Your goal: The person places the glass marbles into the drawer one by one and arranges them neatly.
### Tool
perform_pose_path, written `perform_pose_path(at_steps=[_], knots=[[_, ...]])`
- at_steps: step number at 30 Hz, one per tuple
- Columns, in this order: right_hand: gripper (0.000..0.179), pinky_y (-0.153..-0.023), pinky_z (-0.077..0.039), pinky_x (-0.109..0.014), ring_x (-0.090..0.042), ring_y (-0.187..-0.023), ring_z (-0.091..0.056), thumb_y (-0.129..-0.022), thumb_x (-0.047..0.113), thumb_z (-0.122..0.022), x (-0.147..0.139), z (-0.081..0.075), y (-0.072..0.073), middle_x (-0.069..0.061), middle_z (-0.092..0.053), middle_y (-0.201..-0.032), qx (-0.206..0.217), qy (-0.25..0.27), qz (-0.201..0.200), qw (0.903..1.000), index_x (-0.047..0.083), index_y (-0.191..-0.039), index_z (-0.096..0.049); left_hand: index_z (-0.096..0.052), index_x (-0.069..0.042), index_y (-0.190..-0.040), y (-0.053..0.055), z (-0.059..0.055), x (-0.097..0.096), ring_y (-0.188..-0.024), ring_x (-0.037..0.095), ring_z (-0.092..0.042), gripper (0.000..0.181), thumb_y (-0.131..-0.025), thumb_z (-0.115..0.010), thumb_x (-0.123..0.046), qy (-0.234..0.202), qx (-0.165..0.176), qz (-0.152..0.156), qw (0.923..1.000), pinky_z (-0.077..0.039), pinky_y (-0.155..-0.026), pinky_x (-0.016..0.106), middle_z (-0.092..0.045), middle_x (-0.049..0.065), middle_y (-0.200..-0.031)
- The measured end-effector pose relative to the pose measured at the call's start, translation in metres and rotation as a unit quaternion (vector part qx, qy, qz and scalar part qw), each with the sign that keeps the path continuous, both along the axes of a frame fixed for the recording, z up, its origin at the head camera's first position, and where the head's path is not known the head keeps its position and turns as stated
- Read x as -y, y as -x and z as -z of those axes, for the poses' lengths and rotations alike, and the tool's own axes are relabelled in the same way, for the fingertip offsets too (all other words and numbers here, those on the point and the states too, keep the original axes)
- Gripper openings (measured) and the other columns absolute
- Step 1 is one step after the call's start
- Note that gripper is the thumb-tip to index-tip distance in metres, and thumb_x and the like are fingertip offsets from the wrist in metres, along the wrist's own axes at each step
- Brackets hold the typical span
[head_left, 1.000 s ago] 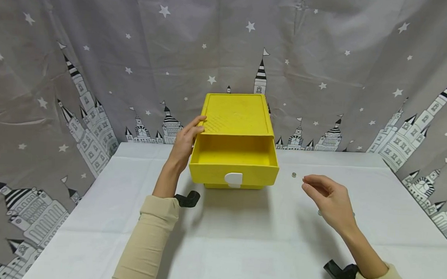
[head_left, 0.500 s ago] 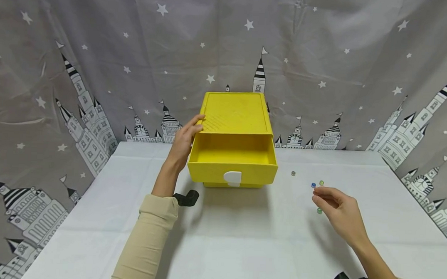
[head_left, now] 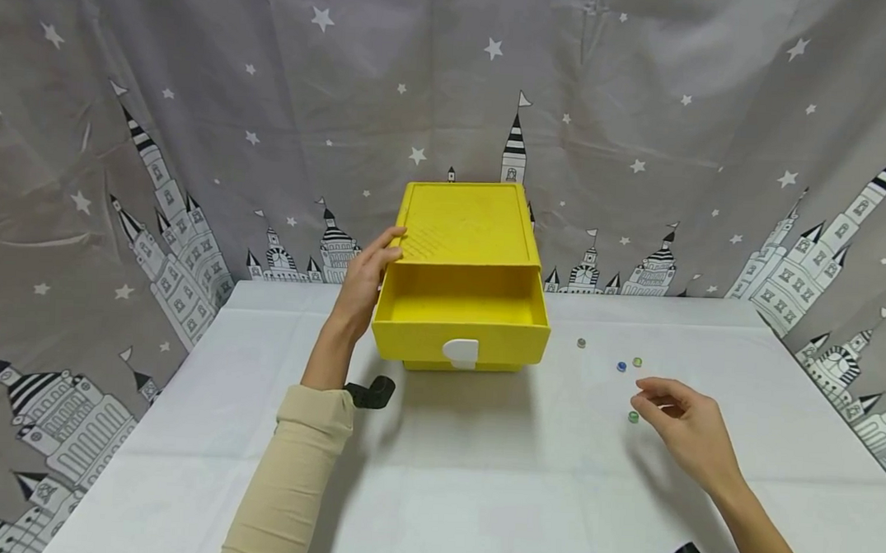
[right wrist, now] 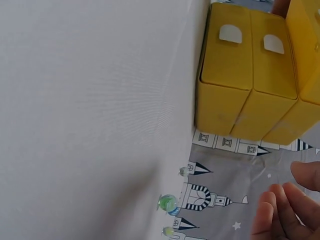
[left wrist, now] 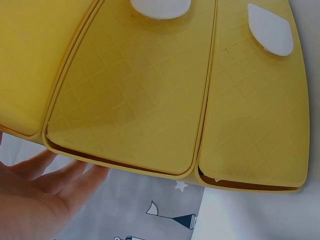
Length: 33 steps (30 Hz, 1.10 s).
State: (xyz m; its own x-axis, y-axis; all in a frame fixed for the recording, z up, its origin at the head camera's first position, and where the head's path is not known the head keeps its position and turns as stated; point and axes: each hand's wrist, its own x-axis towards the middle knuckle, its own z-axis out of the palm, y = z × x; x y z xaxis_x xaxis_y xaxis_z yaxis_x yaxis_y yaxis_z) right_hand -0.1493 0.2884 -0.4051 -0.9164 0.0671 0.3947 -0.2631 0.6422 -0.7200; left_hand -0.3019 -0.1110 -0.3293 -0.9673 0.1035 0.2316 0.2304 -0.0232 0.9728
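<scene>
A small yellow drawer cabinet [head_left: 467,224] stands toward the back of the table, its top drawer [head_left: 461,343] pulled out with a bare floor inside. My left hand [head_left: 359,293] rests on the cabinet's left side, fingers extended along its upper edge; the left wrist view shows those fingers [left wrist: 82,185] straight against the side wall. To the right, my right hand [head_left: 692,432] hovers over the table, fingers loosely bent and thumb apart, nothing between them. Near its fingertips lie a green marble [head_left: 633,417], a blue marble [head_left: 621,367] and a yellow-green marble [head_left: 637,362].
A greyish clear marble [head_left: 581,343] lies nearer the cabinet. Two lower drawers with white handles [right wrist: 231,33] are closed. White cloth [head_left: 462,508] covers the table, and a grey curtain [head_left: 287,96] printed with castles and stars hangs behind it.
My right hand has moved right and slightly nearer the body, uncovering the blue, yellow-green and green marbles. My left hand stays on the cabinet.
</scene>
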Motion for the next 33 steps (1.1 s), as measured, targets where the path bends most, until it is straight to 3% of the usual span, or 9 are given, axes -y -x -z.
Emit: perform_pose_path(at_steps=[6,15,26,33], knots=[[0.022,-0.07,-0.046,-0.012,-0.003,-0.075,-0.06,-0.09,0.007,-0.07,-0.004,0.005,0.003,-0.007,-0.069,-0.086,0.011,-0.015,-0.01,0.9998,-0.006,-0.107,-0.07,-0.045,-0.015,-0.149,0.0,0.001,0.001,-0.139,0.02,-0.035,0.049,-0.101,-0.045,-0.024,-0.002,0.002,0.001,1.0,-0.031,-0.111,0.045,-0.033,0.002,-0.157],[0.027,-0.071,-0.047,-0.016,-0.003,-0.078,-0.061,-0.091,0.011,-0.069,-0.019,0.013,0.009,-0.007,-0.07,-0.089,0.065,-0.026,-0.02,0.9973,-0.006,-0.111,-0.069,-0.045,-0.014,-0.15,0.0,0.0,0.0,-0.139,0.02,-0.036,0.049,-0.102,-0.044,-0.023,-0.004,-0.005,0.007,1.0,-0.031,-0.11,0.046,-0.034,0.003,-0.157],[0.027,-0.069,-0.048,-0.021,-0.006,-0.077,-0.06,-0.09,0.009,-0.069,-0.026,0.024,0.014,-0.007,-0.069,-0.089,0.08,-0.043,-0.022,0.9956,-0.008,-0.111,-0.068,-0.044,-0.015,-0.15,0.0,0.002,0.0,-0.141,0.02,-0.033,0.049,-0.102,-0.044,-0.024,0.003,0.003,0.004,1.0,-0.03,-0.111,0.046,-0.032,0.001,-0.158],[0.029,-0.06,-0.049,-0.026,-0.016,-0.076,-0.062,-0.089,0.011,-0.07,-0.024,0.027,0.017,-0.007,-0.068,-0.087,0.085,-0.072,-0.022,0.9935,-0.008,-0.111,-0.068,-0.044,-0.016,-0.15,0.0,0.001,0.0,-0.14,0.02,-0.035,0.049,-0.102,-0.044,-0.025,0.003,0.001,0.002,1.0,-0.031,-0.111,0.047,-0.032,0.001,-0.158]])
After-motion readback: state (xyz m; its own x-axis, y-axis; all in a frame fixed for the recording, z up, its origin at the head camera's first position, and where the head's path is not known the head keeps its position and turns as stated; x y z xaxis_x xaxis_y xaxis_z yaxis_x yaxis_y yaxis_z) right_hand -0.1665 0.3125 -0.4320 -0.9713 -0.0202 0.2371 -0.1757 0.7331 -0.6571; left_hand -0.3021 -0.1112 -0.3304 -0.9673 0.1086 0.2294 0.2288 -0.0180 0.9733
